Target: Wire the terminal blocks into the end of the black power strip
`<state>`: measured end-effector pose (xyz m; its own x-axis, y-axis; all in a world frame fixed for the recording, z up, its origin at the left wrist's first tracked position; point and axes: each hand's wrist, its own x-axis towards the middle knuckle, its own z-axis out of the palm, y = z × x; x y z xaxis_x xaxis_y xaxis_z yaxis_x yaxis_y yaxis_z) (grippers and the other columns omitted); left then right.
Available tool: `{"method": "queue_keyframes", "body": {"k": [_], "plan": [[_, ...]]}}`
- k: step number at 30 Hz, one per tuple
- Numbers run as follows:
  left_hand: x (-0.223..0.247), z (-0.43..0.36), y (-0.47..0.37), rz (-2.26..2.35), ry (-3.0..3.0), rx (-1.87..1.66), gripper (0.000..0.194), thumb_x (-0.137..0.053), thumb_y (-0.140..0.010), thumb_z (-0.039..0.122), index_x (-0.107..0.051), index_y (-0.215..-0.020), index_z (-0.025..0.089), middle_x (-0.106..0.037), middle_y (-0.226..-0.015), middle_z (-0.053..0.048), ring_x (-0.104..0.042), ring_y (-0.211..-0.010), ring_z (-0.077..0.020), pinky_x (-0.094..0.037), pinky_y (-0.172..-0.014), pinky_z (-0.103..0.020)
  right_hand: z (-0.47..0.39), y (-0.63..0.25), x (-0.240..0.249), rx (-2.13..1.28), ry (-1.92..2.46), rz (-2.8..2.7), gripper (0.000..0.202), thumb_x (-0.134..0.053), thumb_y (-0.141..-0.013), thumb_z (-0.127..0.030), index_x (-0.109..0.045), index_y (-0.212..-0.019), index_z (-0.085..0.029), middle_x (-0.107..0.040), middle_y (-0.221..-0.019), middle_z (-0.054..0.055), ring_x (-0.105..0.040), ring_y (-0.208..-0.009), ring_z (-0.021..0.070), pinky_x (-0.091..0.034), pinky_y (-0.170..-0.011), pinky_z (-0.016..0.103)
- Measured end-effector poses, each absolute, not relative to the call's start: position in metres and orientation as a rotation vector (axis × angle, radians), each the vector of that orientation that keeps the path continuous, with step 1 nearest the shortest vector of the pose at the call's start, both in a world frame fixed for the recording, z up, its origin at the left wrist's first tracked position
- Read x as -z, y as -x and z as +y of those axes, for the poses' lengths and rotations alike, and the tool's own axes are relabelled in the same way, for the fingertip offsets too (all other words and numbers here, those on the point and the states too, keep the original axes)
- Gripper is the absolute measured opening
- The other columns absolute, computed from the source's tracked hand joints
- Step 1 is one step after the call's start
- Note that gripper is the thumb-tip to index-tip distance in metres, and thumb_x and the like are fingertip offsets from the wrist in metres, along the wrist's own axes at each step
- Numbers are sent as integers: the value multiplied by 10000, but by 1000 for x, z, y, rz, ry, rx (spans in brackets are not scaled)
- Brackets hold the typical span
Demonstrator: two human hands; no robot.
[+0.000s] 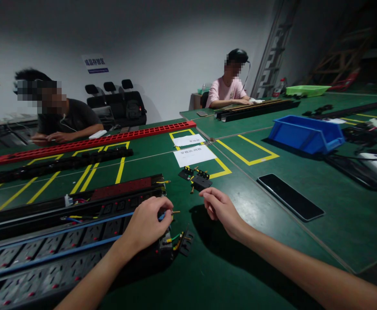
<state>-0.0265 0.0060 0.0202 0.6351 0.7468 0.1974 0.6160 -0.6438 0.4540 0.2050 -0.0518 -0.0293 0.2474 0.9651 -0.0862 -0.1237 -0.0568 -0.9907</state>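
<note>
Long black socket strips [54, 275] with blue edges lie at the left. My left hand [151, 217] is over the right end of one strip, its thumb and fingers pinched on a thin brass-coloured piece [175, 212]. Just below it, a black end piece [186, 243] hangs off a strip by green and yellow wires. My right hand [216, 206] hovers above the green table, thumb and index finger together; whether they hold anything is too small to tell. Small black brackets and a black block [202, 182] lie just beyond its fingertips.
A phone [290, 196] and a blue bin [304, 133] are at the right. White paper labels [195, 156] and a long red rail [143, 130] lie further back. Two people sit across the table, one at the left, one [229, 88] behind a black rail.
</note>
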Motion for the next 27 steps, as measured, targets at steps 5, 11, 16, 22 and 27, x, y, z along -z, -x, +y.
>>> {"method": "queue_keyframes", "body": {"k": [5, 11, 16, 22, 27], "plan": [[-18, 7, 26, 1058, -2515, -532, 141, -563, -881, 169, -667, -965, 215, -725, -922, -20, -676, -874, -204, -503, -789, -351, -51, -205, 31, -1121, 1272, -895, 258, -621, -835, -434, -655, -930, -197, -526, -626, -64, -442, -408, 77, -234, -407, 231], [-15, 9, 28, 1062, -2535, -532, 113, -571, -894, 169, -669, -926, 216, -714, -902, -14, -667, -868, -203, -493, -788, -352, -51, -205, 31, -1120, 1280, -887, 264, -624, -826, -432, -657, -935, -193, -530, -627, -64, -441, -408, 77, -234, -407, 230], [-13, 8, 28, 1043, -2573, -516, 107, -555, -905, 169, -652, -919, 211, -702, -916, -23, -651, -902, -220, -484, -818, -386, -50, -204, 29, -1117, 1278, -876, 273, -629, -820, -443, -656, -927, -193, -523, -613, -66, -436, -404, 77, -233, -407, 231], [-12, 8, 28, 1020, -2607, -506, 108, -531, -915, 184, -635, -917, 213, -686, -903, -28, -630, -889, -218, -475, -813, -390, -51, -204, 28, -1118, 1281, -878, 275, -637, -814, -448, -658, -918, -194, -523, -615, -63, -431, -404, 77, -225, -409, 236], [-12, 8, 29, 1009, -2621, -509, 110, -524, -915, 184, -630, -919, 216, -684, -901, -27, -626, -889, -217, -472, -801, -383, -51, -204, 28, -1120, 1279, -883, 274, -628, -816, -445, -655, -921, -193, -523, -621, -64, -429, -402, 75, -220, -409, 237]]}}
